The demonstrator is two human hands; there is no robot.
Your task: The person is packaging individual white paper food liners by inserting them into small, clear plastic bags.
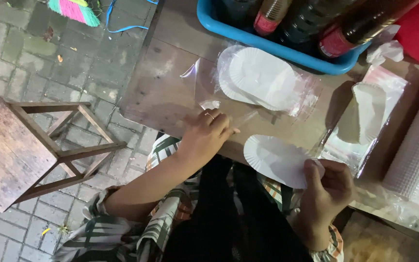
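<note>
Right hand (327,187): fingers pinched on paper tray (280,160) at table (161,92) edge. Left hand (208,133): fingers curled on clear bag (229,114), grip unclear through film. Bottles (316,19) in blue bin (267,46) cut off above. Stool (20,150) alongside.

bottles (316,19): four (in one blue tub (267,46))
stools (30,145): one
loose paper trays (277,160): one
hands: two
</note>
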